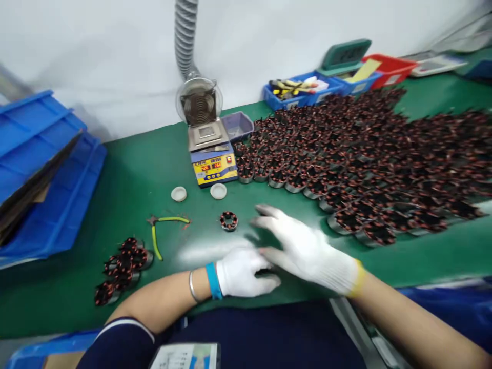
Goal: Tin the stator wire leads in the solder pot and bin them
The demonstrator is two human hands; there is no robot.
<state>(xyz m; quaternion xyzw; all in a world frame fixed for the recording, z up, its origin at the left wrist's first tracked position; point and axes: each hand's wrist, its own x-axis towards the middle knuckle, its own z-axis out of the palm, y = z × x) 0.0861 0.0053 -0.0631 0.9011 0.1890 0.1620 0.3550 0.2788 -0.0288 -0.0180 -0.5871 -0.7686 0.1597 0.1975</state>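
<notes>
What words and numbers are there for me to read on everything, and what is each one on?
"CM", on the yellow front of the machine; the figures after it and the logo are too blurred to be sure.
"426", it seems, on its left red display.
Right red display: too blurred to be sure.
Badge: too small to read.
White labels on the blue box and red bin: too blurred.

One camera, head-worn, over there at the bench (134, 174), facing forward and down, shirt (277, 335) closest, left hand (246, 271) and right hand (302, 248) near, wall (126, 51) farthest, wide view.
</notes>
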